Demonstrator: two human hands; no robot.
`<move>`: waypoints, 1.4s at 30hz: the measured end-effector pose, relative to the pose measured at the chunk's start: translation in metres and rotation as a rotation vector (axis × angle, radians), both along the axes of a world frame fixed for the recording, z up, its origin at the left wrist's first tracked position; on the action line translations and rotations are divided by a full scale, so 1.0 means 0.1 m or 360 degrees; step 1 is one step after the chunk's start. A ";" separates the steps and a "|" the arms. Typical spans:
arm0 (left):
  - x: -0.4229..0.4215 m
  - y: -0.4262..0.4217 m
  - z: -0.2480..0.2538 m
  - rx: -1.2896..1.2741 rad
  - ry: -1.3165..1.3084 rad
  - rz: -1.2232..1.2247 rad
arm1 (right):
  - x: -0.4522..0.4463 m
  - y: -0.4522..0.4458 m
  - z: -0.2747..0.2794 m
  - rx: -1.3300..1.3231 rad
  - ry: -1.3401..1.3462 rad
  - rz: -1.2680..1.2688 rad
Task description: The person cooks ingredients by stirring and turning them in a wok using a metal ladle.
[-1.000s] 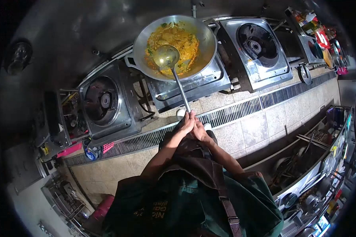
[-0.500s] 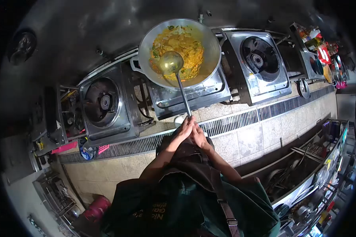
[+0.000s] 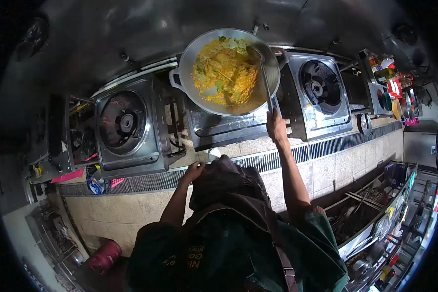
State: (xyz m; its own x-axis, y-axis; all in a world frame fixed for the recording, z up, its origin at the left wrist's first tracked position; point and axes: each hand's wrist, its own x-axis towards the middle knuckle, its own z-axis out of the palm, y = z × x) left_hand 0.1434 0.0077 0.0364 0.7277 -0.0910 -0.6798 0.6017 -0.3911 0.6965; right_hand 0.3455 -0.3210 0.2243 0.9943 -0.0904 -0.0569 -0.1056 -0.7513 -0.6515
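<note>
Holding: right grip (image 3: 276,126) is clasping a ladle (image 3: 266,85).
Pan (image 3: 246,106): yellow food (image 3: 226,73) is lying inside.
Left grip (image 3: 194,172): is hanging near the apron (image 3: 228,184); cannot tell whether it is pinching anything.

Head cam, qty 1 | faces fwd/down | wide-ang., dark rounded edges | torso (image 3: 219,253) nr, lower ctr | pan (image 3: 189,74) farther, upper ctr

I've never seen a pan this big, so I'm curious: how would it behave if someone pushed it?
The pan is probably heavy, being wide and holding plenty of food. It looks like metal, so it likely wouldn't flex. The moist-looking food might slide around if it were shoved.
</note>
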 end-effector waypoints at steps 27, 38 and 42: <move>0.11 0.24 -0.13 -0.0302 -0.0019 0.0420 | -1.09 -0.31 0.18 0.0219 0.0393 0.0282; -0.65 0.44 -0.67 -0.0031 0.0177 0.0417 | 0.10 -0.26 -0.25 -0.0408 0.0130 0.0358; -0.86 0.25 -0.51 -0.0143 0.0228 0.0518 | 0.28 -0.25 0.25 -0.0095 0.0230 0.0294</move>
